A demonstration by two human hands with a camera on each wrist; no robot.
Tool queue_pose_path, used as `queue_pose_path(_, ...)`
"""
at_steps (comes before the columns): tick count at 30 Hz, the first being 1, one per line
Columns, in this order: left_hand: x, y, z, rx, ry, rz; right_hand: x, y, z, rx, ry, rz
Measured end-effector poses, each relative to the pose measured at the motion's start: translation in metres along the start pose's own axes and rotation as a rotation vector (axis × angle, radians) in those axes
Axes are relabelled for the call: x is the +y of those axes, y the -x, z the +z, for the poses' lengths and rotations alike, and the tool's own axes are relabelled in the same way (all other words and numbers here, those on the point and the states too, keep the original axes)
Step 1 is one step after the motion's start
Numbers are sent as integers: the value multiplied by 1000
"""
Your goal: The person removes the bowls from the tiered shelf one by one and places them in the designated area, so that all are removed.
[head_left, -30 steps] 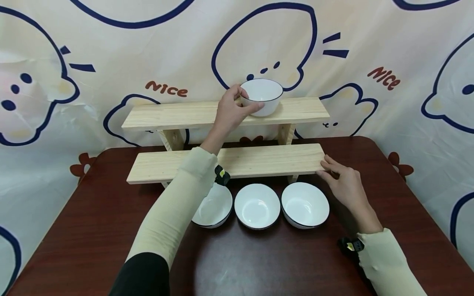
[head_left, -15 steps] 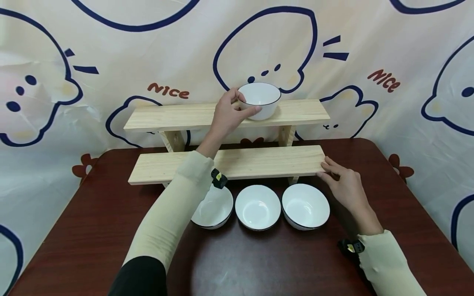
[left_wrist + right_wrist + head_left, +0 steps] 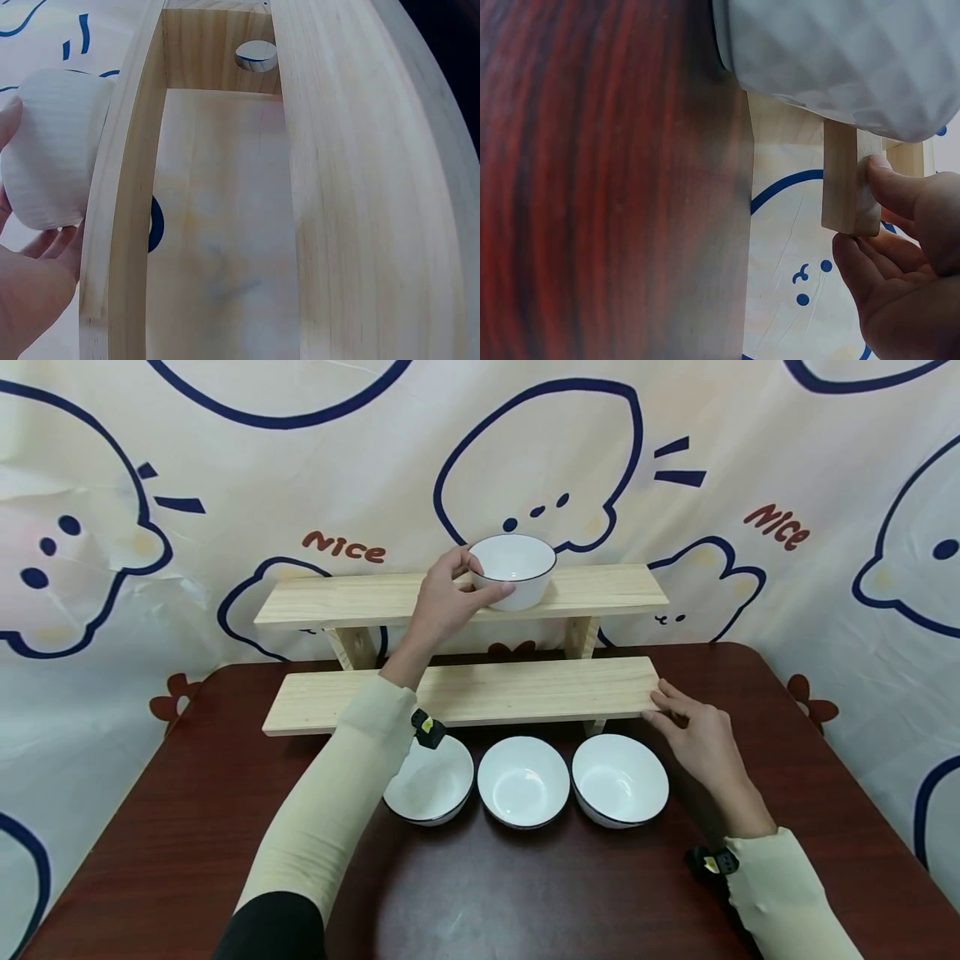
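My left hand (image 3: 447, 597) grips a white bowl (image 3: 517, 578) with a dark rim, thumb at the front and fingers at its left side. The bowl is upright at the upper board (image 3: 600, 589) of a two-tier wooden shelf; I cannot tell whether its base touches the wood. In the left wrist view the bowl (image 3: 56, 146) shows its ribbed outer wall beside the board. My right hand (image 3: 697, 735) pinches the right end of the lower board (image 3: 540, 689), thumb on one face and fingers on the other, as the right wrist view shows around the board end (image 3: 847, 180).
Three white bowls stand in a row before the shelf: a left bowl (image 3: 431, 781), partly behind my left forearm, a middle bowl (image 3: 523, 781) and a right bowl (image 3: 620, 779). All rest on a dark red-brown table (image 3: 480, 893). A cartoon-printed cloth (image 3: 247, 485) hangs behind.
My left hand has carried the bowl a little to the left and slightly lower along the upper board. The right hand stays on the lower board's end.
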State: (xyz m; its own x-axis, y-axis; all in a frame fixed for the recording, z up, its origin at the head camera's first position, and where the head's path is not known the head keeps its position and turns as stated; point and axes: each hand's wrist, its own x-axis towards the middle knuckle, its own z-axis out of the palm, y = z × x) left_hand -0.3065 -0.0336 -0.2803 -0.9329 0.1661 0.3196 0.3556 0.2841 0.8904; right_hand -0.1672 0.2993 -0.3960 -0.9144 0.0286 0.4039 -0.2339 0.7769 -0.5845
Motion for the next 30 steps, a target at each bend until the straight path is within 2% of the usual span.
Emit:
queue_pose_path(7,0,7,-9,-6,60,-10,1,0,-1,0,1,6)
queue_pose_path(17,-3,16,-22,2,126,14,1,-1,1,-7,2,19)
queue_pose_path(30,-7,29,-40,44,105,45,2,-1,1,-6,3,13)
